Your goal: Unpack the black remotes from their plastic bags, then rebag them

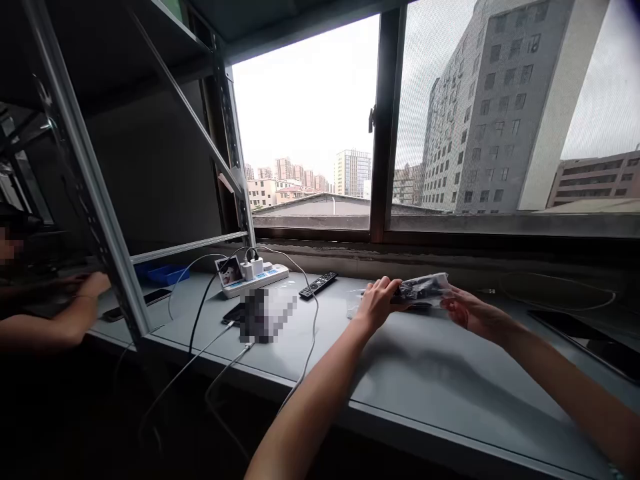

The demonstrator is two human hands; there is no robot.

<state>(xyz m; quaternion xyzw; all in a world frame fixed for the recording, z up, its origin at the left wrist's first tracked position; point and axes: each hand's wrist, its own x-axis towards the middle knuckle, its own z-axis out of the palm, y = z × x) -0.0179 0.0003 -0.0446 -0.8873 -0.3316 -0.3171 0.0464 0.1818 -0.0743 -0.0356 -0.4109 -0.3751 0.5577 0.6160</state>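
Observation:
A black remote control in a clear plastic bag [423, 287] is held just above the grey tabletop [425, 393]. My left hand [379, 301] has its fingers closed round the left end of it. At the bag's right end, my right hand [466, 309] pinches the plastic. Beneath and to the left of the bag, more clear plastic [354, 303] lies on the table, partly hidden by my left hand. Another black remote control [319, 285] lies unwrapped to the left of my hands.
A white power strip [255, 280] with chargers and cables stands near the window. Blurred-out devices [260, 320] lie in front of it. A dark tablet [585, 337] rests at the right. Beyond the metal post [100, 180], another person's arm [55, 327] is near a blue tray [167, 274].

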